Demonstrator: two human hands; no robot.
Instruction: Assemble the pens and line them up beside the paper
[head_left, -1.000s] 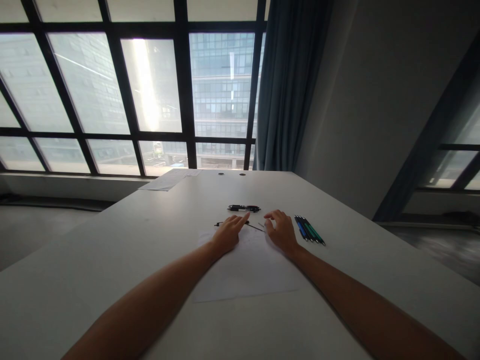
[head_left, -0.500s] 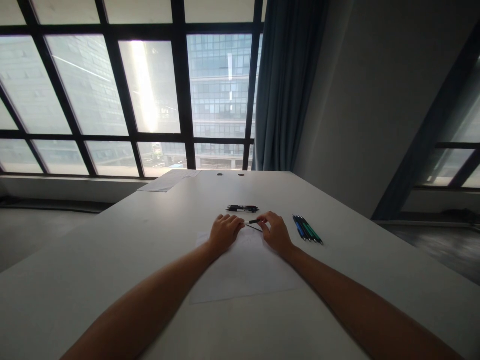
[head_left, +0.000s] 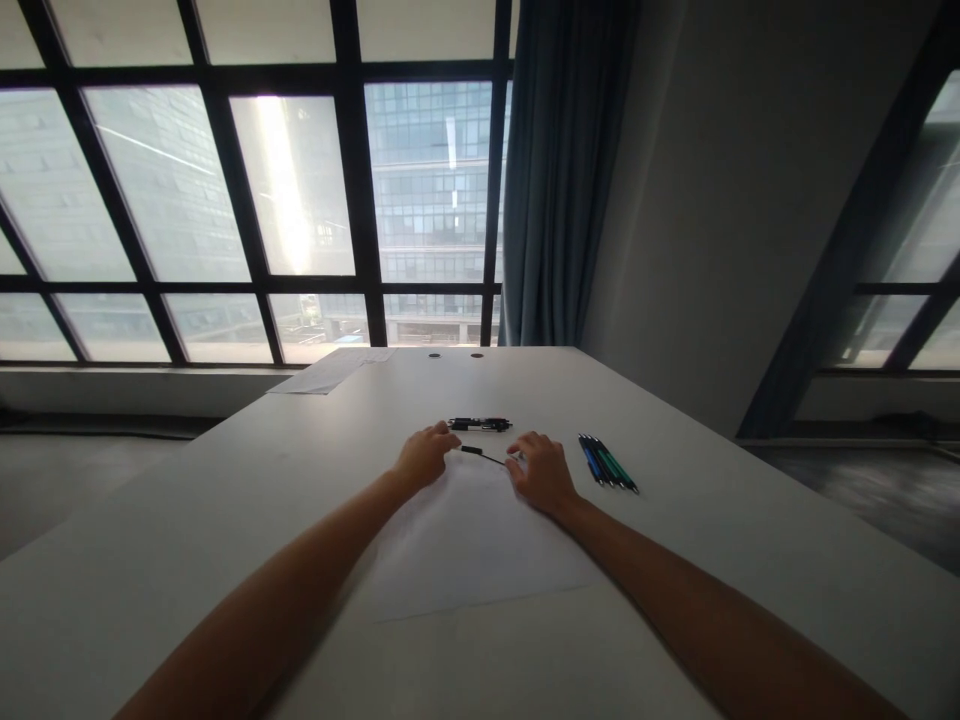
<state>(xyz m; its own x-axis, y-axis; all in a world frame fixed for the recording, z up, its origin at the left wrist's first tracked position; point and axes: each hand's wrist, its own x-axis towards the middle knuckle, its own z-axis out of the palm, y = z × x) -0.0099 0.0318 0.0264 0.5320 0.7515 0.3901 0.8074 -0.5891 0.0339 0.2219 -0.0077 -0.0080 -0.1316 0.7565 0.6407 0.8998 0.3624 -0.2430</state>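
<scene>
My left hand (head_left: pixel 426 455) rests at the far left corner of a white sheet of paper (head_left: pixel 480 560). Its fingers are slightly bent and apart, close to the left end of the black pens (head_left: pixel 480 425). Just right of its thumb lies a short black pen part (head_left: pixel 471 450), with a thin dark rod (head_left: pixel 492 459) reaching from it toward my right hand (head_left: pixel 543 472). The thumb and fingertips of that hand curl round a small pale piece, too small to name.
A row of blue, green and dark pens (head_left: pixel 607 464) lies right of my right hand. More paper (head_left: pixel 319 376) sits at the table's far left. Two round dark discs (head_left: pixel 456 355) are near the table's far edge. Windows and a blue curtain (head_left: pixel 555 200) stand beyond.
The black-and-white pen piece held between both hands is no longer there. My hands have moved apart, the left one leftward. A short black part now shows between them.
</scene>
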